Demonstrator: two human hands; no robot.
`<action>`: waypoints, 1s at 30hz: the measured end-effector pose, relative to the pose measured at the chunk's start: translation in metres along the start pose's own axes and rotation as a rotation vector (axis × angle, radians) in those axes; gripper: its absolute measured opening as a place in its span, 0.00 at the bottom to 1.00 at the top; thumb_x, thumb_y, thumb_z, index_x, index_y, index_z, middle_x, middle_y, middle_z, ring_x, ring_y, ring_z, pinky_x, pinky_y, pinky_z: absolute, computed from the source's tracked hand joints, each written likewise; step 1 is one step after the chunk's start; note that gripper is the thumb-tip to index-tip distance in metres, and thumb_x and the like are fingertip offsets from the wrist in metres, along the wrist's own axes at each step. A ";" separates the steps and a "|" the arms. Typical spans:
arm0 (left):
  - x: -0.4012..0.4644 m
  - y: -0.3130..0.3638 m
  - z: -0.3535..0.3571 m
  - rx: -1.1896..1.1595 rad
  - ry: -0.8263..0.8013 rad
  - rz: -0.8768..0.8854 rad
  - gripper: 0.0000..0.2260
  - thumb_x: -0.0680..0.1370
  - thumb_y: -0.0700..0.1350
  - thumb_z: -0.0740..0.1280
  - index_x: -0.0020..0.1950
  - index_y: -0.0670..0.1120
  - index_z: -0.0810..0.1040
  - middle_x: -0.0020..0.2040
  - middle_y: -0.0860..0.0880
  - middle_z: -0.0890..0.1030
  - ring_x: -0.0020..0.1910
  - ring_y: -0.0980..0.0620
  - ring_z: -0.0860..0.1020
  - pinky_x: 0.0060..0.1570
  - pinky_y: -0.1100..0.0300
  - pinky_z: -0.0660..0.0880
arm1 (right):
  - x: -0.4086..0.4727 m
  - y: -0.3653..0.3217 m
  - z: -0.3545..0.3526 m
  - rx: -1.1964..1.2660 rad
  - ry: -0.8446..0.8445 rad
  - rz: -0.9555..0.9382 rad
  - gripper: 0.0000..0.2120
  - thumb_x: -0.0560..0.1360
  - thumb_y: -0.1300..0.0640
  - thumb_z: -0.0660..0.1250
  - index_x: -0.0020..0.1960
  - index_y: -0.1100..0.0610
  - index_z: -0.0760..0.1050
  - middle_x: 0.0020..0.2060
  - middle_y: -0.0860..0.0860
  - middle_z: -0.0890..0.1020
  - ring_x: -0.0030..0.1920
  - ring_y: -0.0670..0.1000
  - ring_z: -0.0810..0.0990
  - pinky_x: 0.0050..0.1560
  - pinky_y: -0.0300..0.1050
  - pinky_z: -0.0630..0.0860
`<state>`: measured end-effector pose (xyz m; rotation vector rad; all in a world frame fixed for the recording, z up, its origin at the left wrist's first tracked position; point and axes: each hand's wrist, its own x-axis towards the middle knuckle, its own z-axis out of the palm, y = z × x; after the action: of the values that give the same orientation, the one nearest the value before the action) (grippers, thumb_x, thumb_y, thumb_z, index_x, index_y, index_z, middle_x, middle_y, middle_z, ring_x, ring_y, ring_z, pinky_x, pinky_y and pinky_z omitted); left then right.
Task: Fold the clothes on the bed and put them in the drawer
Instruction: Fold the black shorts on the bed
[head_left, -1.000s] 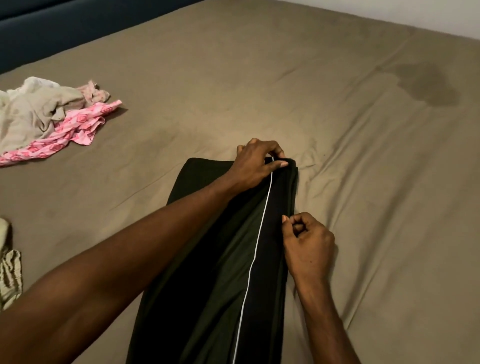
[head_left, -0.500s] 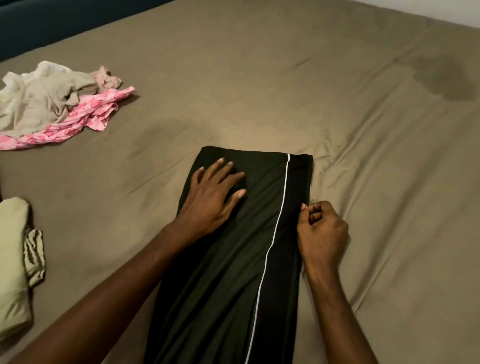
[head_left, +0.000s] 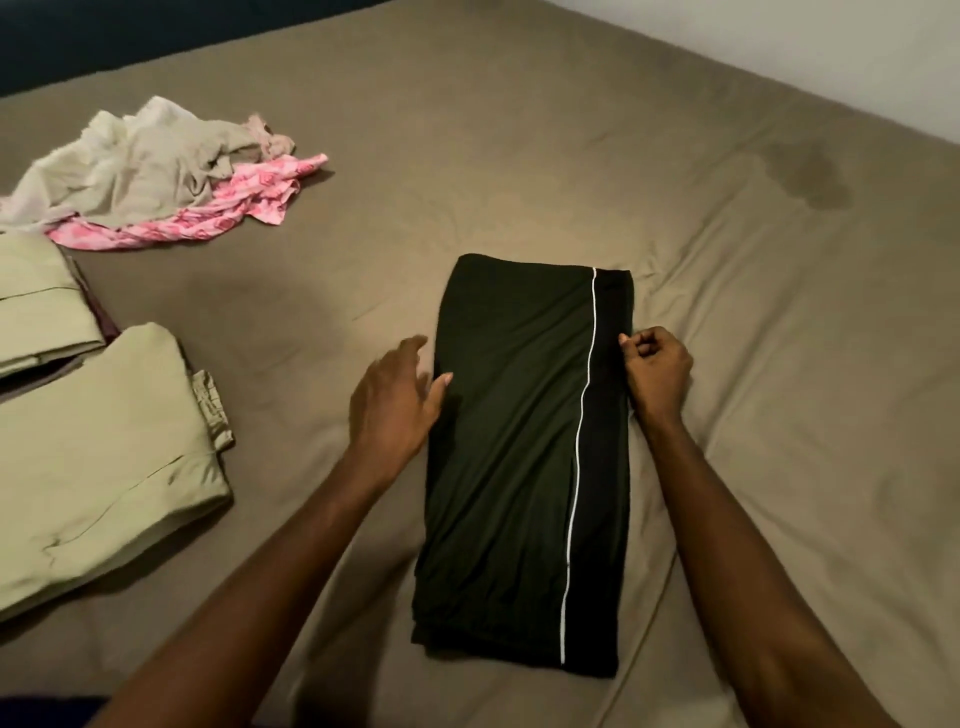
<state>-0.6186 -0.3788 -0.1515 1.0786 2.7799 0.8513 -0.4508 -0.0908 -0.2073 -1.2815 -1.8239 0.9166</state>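
Folded khaki garments (head_left: 98, 467) cut off by the left edge, a dark red item (head_left: 101, 322) mostly hidden between them, left hand (head_left: 397, 400) motion-blurred, right hand (head_left: 657, 371) fingertips curled, its grip on the black trousers (head_left: 519, 467) was unclear, bed (head_left: 519, 156) cropped on all sides.

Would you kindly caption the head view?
Left hand beside folded dark trousers; right hand pinches their edge.

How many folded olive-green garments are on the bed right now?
2: one olive-green garment at the left edge, nearer the person; another just beyond it, cut off by the frame. More may lie out of view.
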 end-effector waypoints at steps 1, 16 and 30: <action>-0.024 -0.006 -0.006 -0.043 0.050 -0.056 0.23 0.79 0.60 0.68 0.69 0.49 0.74 0.56 0.48 0.83 0.55 0.47 0.81 0.53 0.50 0.79 | -0.002 -0.003 -0.002 0.028 -0.018 0.027 0.10 0.75 0.48 0.72 0.42 0.53 0.79 0.34 0.49 0.81 0.34 0.49 0.80 0.42 0.59 0.82; -0.112 -0.014 -0.005 -0.108 -0.040 -0.176 0.15 0.77 0.61 0.70 0.41 0.51 0.79 0.39 0.53 0.82 0.41 0.48 0.81 0.39 0.56 0.73 | -0.249 -0.031 -0.078 -0.499 -0.108 0.138 0.21 0.80 0.40 0.65 0.38 0.55 0.72 0.35 0.51 0.78 0.35 0.55 0.75 0.37 0.47 0.66; -0.133 -0.043 -0.013 -0.247 -0.065 -0.032 0.05 0.79 0.50 0.71 0.46 0.52 0.77 0.40 0.54 0.78 0.38 0.53 0.76 0.41 0.54 0.76 | -0.257 -0.020 -0.099 -0.556 -0.155 0.063 0.18 0.82 0.49 0.66 0.37 0.57 0.72 0.32 0.52 0.77 0.34 0.55 0.75 0.34 0.47 0.65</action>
<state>-0.5472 -0.4959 -0.1829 0.9977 2.5478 1.0987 -0.3099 -0.3272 -0.1808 -1.6417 -2.2694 0.5650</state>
